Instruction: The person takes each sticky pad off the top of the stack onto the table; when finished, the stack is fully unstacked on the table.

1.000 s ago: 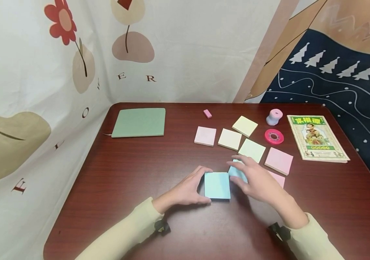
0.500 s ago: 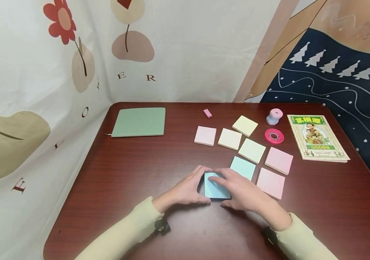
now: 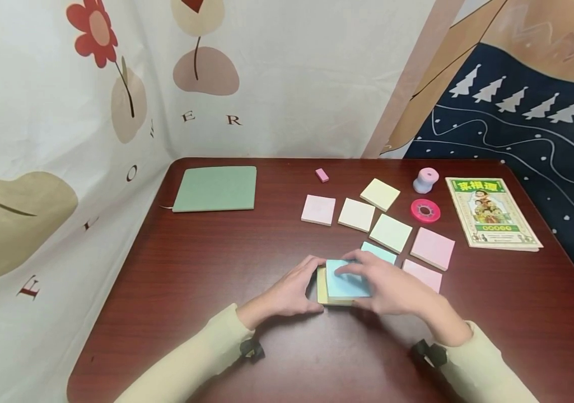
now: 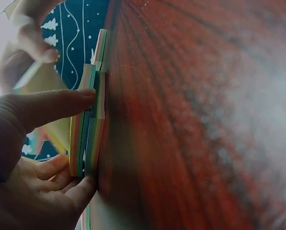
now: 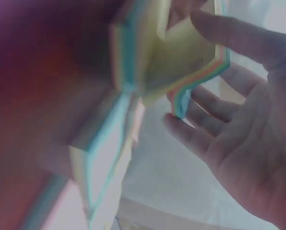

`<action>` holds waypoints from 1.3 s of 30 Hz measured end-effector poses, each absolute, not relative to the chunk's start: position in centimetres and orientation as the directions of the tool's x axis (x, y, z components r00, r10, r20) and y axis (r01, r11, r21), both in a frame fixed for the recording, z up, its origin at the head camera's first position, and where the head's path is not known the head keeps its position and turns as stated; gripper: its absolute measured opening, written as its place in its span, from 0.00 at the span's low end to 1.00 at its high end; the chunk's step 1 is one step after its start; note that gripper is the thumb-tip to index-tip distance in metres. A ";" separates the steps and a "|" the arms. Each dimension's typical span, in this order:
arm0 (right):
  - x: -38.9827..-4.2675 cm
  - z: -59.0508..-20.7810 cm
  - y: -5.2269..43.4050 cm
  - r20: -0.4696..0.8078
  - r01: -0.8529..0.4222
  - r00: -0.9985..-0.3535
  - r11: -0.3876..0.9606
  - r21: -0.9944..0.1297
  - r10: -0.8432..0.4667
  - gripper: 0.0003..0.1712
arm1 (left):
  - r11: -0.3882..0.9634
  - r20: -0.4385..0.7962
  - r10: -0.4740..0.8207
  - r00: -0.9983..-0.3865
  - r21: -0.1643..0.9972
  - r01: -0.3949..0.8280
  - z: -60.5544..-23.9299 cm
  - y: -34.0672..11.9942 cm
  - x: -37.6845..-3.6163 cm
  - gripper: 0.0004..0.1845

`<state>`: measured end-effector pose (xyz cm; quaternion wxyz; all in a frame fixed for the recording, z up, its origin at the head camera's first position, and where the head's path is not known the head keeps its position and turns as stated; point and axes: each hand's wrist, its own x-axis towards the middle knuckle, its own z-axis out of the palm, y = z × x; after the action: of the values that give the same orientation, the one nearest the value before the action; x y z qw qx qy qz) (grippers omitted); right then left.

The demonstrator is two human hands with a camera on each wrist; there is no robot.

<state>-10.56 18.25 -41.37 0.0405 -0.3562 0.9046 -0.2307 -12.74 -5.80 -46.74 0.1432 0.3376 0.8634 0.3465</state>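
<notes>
My left hand (image 3: 290,292) holds a yellow-topped stack of sticky note pads (image 3: 321,285) by its near and far edges, low on the table. In the left wrist view the layered edges of the stacked pads (image 4: 78,143) show between thumb and fingers. Just over that stack, my right hand (image 3: 392,282) pinches a blue-topped sticky note pad (image 3: 347,279), set off to the right and raised. In the right wrist view this pad's yellow underside (image 5: 186,60) faces the camera, thumb on one side and fingers on the other. Another blue pad (image 3: 378,252) lies partly hidden behind the right hand.
Loose sticky note pads lie beyond: pink (image 3: 433,248), lower pink (image 3: 421,274), pale green (image 3: 390,233), cream (image 3: 356,215), yellow (image 3: 379,194) and pale pink (image 3: 318,210). Farther back are a green notebook (image 3: 216,189), pink eraser (image 3: 322,176), tape roll (image 3: 425,210), spool-shaped item (image 3: 425,181) and booklet (image 3: 493,212).
My right hand came left from the loose blue pad to the stack, then raised the top blue pad and shifted it right, baring yellow beneath. The left hand stayed nearly still.
</notes>
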 end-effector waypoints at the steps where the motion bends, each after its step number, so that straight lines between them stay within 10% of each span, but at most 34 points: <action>1: -10.8 -40.9 18.5 0.098 -0.622 -0.745 0.635 -0.458 -0.660 0.31 | 0.532 -0.012 0.683 -0.731 0.693 0.486 -46.7 -5.8 -12.7 0.48; 22: -22.3 -41.6 10.5 0.004 -0.658 -0.669 0.589 -0.468 -0.744 0.27 | 0.516 0.036 0.696 -0.717 0.669 0.535 -46.9 -5.9 -12.6 0.44; 39: -23.6 -44.0 6.8 -0.154 -0.680 -0.651 0.662 -0.315 -0.743 0.32 | 0.513 0.037 0.696 -0.717 0.673 0.533 -47.0 -5.9 -12.7 0.43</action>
<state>-23.62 6.78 -43.97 0.1359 -0.3949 0.9013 -0.1151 -12.66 -5.94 -46.98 0.1195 0.3564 0.8616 0.3410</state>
